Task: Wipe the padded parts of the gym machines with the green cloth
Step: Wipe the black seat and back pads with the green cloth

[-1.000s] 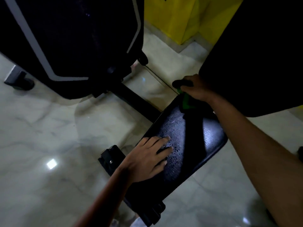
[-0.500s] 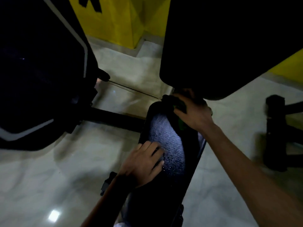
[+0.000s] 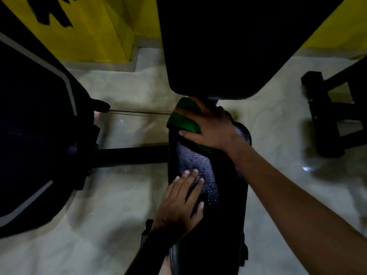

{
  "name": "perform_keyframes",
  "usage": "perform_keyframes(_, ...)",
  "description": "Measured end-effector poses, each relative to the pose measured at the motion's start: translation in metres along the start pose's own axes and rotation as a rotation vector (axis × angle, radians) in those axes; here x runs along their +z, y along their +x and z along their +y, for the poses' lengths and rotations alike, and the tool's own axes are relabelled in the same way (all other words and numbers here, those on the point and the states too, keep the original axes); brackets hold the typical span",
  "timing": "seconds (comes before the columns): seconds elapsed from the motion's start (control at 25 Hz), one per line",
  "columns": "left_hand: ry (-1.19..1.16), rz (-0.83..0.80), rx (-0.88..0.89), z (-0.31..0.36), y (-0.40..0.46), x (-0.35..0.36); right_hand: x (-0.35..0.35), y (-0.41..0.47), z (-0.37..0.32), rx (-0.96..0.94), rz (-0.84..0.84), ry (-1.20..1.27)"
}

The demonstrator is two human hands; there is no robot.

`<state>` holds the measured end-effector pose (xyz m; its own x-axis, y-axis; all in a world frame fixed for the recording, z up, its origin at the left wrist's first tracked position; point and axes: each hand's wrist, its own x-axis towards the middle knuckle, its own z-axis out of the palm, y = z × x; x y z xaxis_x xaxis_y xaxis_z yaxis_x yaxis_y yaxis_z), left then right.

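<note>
- The right hand (image 3: 210, 130) lies on top of the green cloth (image 3: 183, 121), fingers spread and curved over it, thumb stretched along the cloth's near edge; it presses the cloth down onto the far end of the seat pad (image 3: 200, 167).
- The left hand (image 3: 181, 203) rests flat on the near half of the seat pad, fingers straight and slightly fanned, holding nothing; it appears to brace the pad.
- The green cloth sits bunched at the far left corner of the seat pad, part of it hanging past the pad's edge, just below the dark back pad (image 3: 228, 46) that rises beyond the seat.
- Judged from its folds, the cloth is soft, light and limp: it will crumple rather than slide as a sheet, so a broad palm-down hold over its middle, as here, should keep it gathered.
- The seat pad shows a grained, glossy black cover with small bright specks, possibly droplets; it likely gives a little under pressure and may be slick where wet.
- The seat pad looks firmly mounted on its black frame (image 3: 131, 155), which runs left from the pad across the pale marble floor (image 3: 111, 215).
- Left of the seat pad stands another dark machine (image 3: 35, 135); beyond it, a yellow wall (image 3: 89, 32).
</note>
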<state>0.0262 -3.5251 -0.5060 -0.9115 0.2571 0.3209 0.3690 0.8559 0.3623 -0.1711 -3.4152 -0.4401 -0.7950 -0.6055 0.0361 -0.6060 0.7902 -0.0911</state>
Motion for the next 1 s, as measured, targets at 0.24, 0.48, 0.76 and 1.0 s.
perform_keyframes(0.24, -0.016, -0.031, -0.02, 0.001, 0.005, -0.003, 0.01, -0.066, -0.002, -0.347, 0.095, -0.058)
perform_keyframes(0.48, 0.018, -0.047, -0.03, 0.002, 0.004, -0.002, 0.007, -0.007, 0.016, 0.048, 0.206, -0.053)
perform_keyframes(0.76, 0.014, -0.081, -0.019, 0.0, 0.002, -0.005, 0.014, -0.096, 0.006, -0.041, 0.218, -0.11)
perform_keyframes(1.0, -0.014, -0.088, -0.014, 0.001, 0.0, -0.006, 0.0, -0.049, 0.029, 0.321, 0.303, -0.03)
